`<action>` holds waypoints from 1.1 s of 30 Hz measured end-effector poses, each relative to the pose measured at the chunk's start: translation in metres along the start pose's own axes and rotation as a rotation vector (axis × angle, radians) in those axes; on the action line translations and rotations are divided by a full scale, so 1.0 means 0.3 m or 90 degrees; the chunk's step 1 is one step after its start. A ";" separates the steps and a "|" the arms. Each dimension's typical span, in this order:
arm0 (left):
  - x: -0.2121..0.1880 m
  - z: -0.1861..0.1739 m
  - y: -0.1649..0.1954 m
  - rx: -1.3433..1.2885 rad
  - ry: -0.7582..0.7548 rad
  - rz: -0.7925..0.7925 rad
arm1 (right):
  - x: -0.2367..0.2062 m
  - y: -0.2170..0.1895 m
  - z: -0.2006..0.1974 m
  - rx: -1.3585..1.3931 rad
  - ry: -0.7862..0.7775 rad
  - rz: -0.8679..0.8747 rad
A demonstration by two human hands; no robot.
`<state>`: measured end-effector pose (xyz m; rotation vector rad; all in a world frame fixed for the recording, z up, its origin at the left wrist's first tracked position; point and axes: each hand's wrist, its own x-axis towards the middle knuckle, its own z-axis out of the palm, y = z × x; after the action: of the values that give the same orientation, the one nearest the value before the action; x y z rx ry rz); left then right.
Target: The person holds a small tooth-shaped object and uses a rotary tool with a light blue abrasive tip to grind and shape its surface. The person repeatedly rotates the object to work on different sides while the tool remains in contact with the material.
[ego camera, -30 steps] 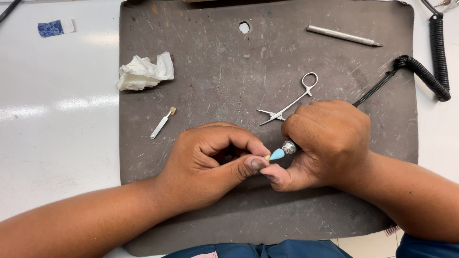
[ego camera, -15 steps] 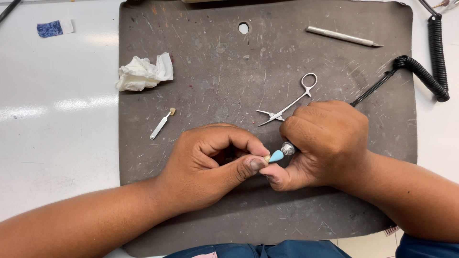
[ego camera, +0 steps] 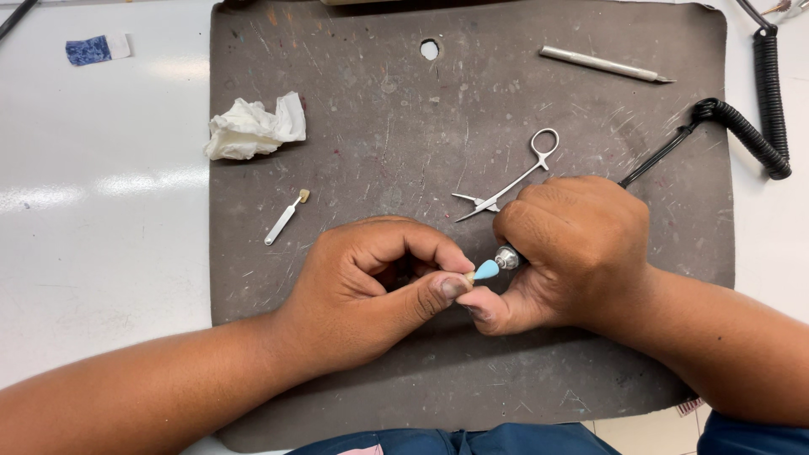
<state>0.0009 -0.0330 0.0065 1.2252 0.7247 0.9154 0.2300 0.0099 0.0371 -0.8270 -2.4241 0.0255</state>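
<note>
**Fingers pinch a tiny piece against a blue polishing tip**

Fingers of the left hand [ego camera: 371,291] are curled in tight, thumb and forefinger pressed together on a small pale piece [ego camera: 468,276], center of frame, just below the middle. It's so small I can't tell what it is exactly. The right hand [ego camera: 573,253] is wrapped in a fist round a rotary handpiece [ego camera: 507,257], only its metal nose showing, w/ a blue cone-shaped tip [ego camera: 486,270] touching the piece. Right thumb reaches under and meets the left thumb, so both hands brace each other.

The handpiece's black coiled cord [ego camera: 742,126] runs off to the upper right edge. Both hands rest on a scratched dark grey mat [ego camera: 379,126] on a white tabletop [ego camera: 101,236].

Around them: small scissors-like forceps [ego camera: 510,181] just above the right knuckles, a slim metal hand tool [ego camera: 602,65] upper right, a crumpled tissue [ego camera: 253,128] upper left, a short white stick w/ a tan tip [ego camera: 285,219] left of center, a blue-and-white scrap [ego camera: 94,49] at the far upper left.

To do this well, I'd say: keep thumbs braced, light pressure, tip moving across the surface, not parked in one spot, and rotate the piece bit by bit so the pinch never loosens.
</note>
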 end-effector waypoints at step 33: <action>0.043 -0.003 0.042 -0.011 0.119 0.004 | 0.023 0.086 -0.024 -0.012 -0.119 0.145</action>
<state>0.0039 -0.0202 0.0187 1.1363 0.8599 1.0492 0.2437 0.0336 0.0416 -1.1513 -2.4916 0.1741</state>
